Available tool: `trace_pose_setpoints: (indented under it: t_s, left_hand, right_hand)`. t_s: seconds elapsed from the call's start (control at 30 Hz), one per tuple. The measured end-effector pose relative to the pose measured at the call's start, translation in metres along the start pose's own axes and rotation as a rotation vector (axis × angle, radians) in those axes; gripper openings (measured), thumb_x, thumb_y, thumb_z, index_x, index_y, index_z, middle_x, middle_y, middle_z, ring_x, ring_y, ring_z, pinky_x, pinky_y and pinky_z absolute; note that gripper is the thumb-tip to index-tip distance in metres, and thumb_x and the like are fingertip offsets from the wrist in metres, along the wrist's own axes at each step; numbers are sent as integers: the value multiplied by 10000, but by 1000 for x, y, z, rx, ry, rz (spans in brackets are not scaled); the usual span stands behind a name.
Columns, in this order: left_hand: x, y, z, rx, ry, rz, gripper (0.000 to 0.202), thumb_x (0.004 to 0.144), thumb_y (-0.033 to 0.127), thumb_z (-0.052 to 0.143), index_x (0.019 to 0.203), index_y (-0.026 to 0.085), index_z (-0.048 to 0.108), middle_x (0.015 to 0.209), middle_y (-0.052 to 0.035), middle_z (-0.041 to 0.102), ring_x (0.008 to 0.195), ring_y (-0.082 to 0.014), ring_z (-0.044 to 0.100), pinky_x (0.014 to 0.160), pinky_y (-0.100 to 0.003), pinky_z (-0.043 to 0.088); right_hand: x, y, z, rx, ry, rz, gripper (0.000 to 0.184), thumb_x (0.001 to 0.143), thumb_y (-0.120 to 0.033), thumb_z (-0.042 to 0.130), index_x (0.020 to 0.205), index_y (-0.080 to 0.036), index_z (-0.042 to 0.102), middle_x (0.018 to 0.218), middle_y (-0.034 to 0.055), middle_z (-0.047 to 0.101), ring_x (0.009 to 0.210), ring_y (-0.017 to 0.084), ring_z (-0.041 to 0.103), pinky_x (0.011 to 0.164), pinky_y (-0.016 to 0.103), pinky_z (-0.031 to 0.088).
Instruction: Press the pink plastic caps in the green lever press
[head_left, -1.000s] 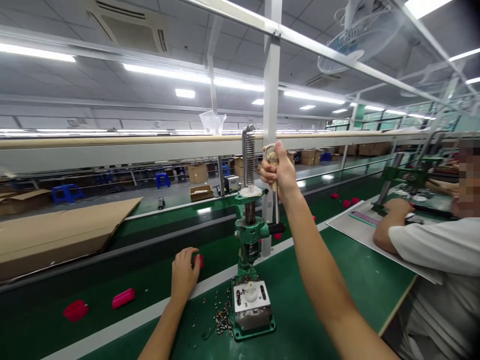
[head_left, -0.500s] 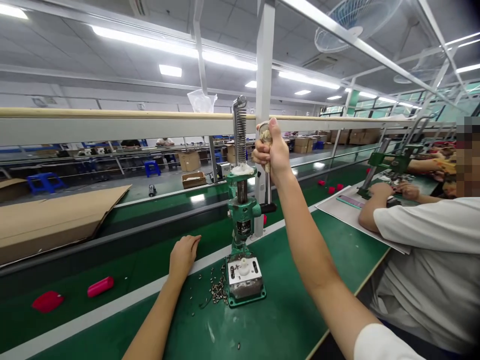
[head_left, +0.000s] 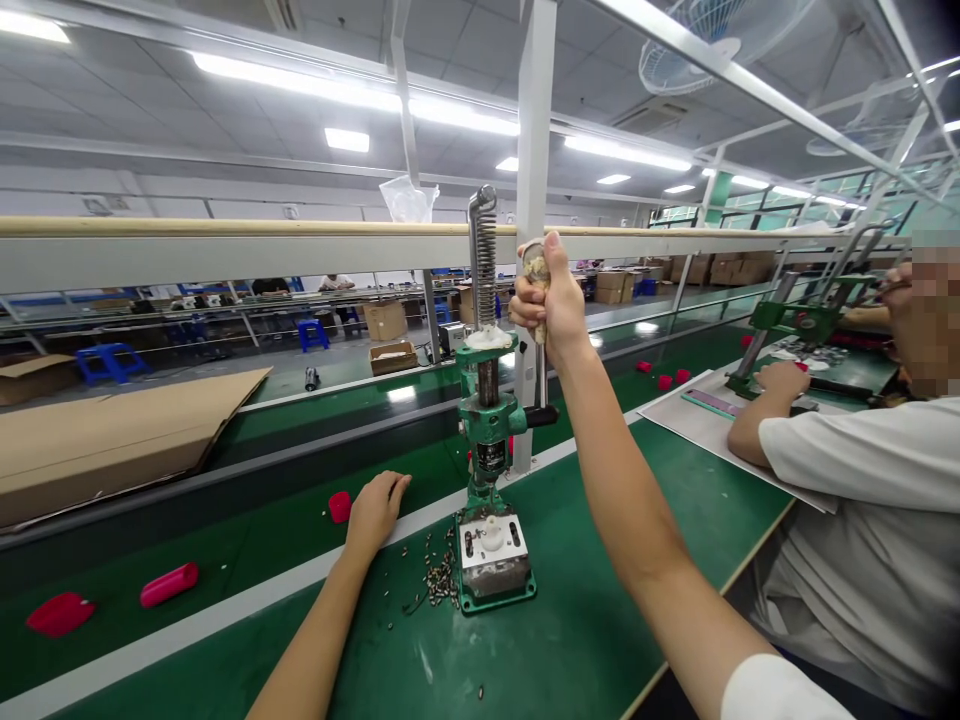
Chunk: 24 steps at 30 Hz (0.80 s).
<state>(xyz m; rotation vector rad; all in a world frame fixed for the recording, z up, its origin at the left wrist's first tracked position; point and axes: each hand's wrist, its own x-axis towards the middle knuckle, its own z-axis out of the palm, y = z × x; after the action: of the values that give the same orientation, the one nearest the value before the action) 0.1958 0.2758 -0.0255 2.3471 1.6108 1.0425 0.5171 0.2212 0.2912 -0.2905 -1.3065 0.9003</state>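
Observation:
A green hand-lever press [head_left: 490, 420] stands on the green bench, with a coil spring at its top and a white round fitting [head_left: 492, 534] on its base plate. My right hand [head_left: 553, 300] is wrapped round the tape-bound lever handle [head_left: 535, 265], held high to the right of the spring. Over the near edge of the belt, left of the press, my left hand [head_left: 377, 512] rests with loosely bent fingers; nothing shows in it. Just left of it lies a red piece [head_left: 340, 507]. Many small metal parts [head_left: 441, 578] lie heaped beside the press base.
On the green conveyor belt [head_left: 255, 500] lie a red cylinder [head_left: 169, 585] and a red flat-ended piece [head_left: 60, 614]. Cardboard [head_left: 127, 420] covers the far left. At right, a co-worker's arm [head_left: 772, 410] rests by another green press [head_left: 799, 320]. A white post [head_left: 534, 150] rises behind my press.
The red pieces on the belt have shifted left, and another red piece now shows beside my left hand. Both my hands keep nearly the same pose. The co-worker has raised a hand.

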Motion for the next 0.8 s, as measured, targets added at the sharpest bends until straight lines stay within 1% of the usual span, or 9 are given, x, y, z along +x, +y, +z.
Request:
trace_pose_setpoints:
  t_s: [0.17, 0.27, 0.33, 0.4, 0.47, 0.57, 0.67, 0.73, 0.8]
  left_hand:
    - [-2, -1, -3, 10, 10, -74, 578, 1035, 597, 378, 593, 227, 427, 581, -13, 505, 587, -193, 500, 591, -319, 293]
    - [-1, -6, -4, -27, 4, -98, 552, 1046, 568, 332, 644, 228, 498, 607, -13, 555, 612, -198, 553, 610, -311, 348]
    - [1, -13, -1, -88, -4, -120, 474, 1050, 525, 314, 821, 230, 606, 727, -21, 645, 689, -210, 625, 657, -308, 426]
    - [3, -21, 4, -153, -33, -148, 398, 1046, 479, 314, 1020, 233, 626, 853, -29, 694, 749, -214, 669, 700, -314, 487]
    - [5, -26, 8, -157, -64, -157, 344, 1033, 436, 340, 1091, 237, 615, 932, -39, 713, 805, -221, 695, 739, -328, 526]
    - [4, -22, 10, -50, -45, -55, 319, 1006, 400, 401, 1124, 234, 646, 1101, -79, 713, 975, -255, 705, 850, -376, 564]
    - [4, -8, 10, 49, -24, 134, 418, 997, 403, 469, 1358, 256, 622, 1447, -118, 582, 1275, -310, 610, 1042, -457, 533]
    - [4, 1, 11, 103, -85, 243, 507, 1016, 377, 463, 1514, 304, 519, 1628, -100, 429, 1428, -341, 489, 1126, -509, 475]
    - [5, 7, 13, 138, -180, 299, 554, 1046, 334, 402, 1600, 332, 406, 1704, -74, 321, 1496, -348, 412, 1136, -523, 460]
  right_hand:
    - [1, 0, -1, -3, -4, -4, 577, 852, -753, 672, 1008, -228, 492, 614, -74, 208, 446, 56, 156, 444, 241, 115]
    - [1, 1, -2, 18, -13, -4, 594, 843, -759, 683, 1032, -232, 485, 619, -77, 207, 451, 53, 151, 447, 230, 113]
    - [2, 2, -3, 31, -18, -15, 612, 836, -768, 686, 1044, -233, 475, 617, -82, 211, 450, 52, 157, 444, 221, 116]
    - [3, 3, -4, 29, -28, -17, 612, 849, -775, 670, 1046, -230, 471, 618, -82, 219, 447, 51, 170, 440, 217, 125]
    - [3, 4, -4, 27, -33, -12, 601, 867, -773, 653, 1043, -228, 471, 622, -82, 226, 447, 50, 179, 438, 215, 133]
    - [3, 3, -2, 23, -13, -4, 606, 868, -781, 648, 1045, -228, 473, 619, -82, 235, 450, 51, 174, 432, 212, 137]
    - [2, 2, -1, 14, 16, 5, 621, 851, -786, 670, 1061, -233, 485, 608, -83, 236, 453, 53, 160, 420, 210, 147]
    - [1, 1, -1, 12, 20, 7, 605, 859, -774, 677, 1064, -234, 497, 604, -81, 233, 451, 54, 162, 413, 209, 159]
    - [0, 0, -1, 8, 20, 3, 574, 884, -759, 662, 1041, -229, 509, 603, -74, 236, 447, 54, 179, 408, 207, 171]
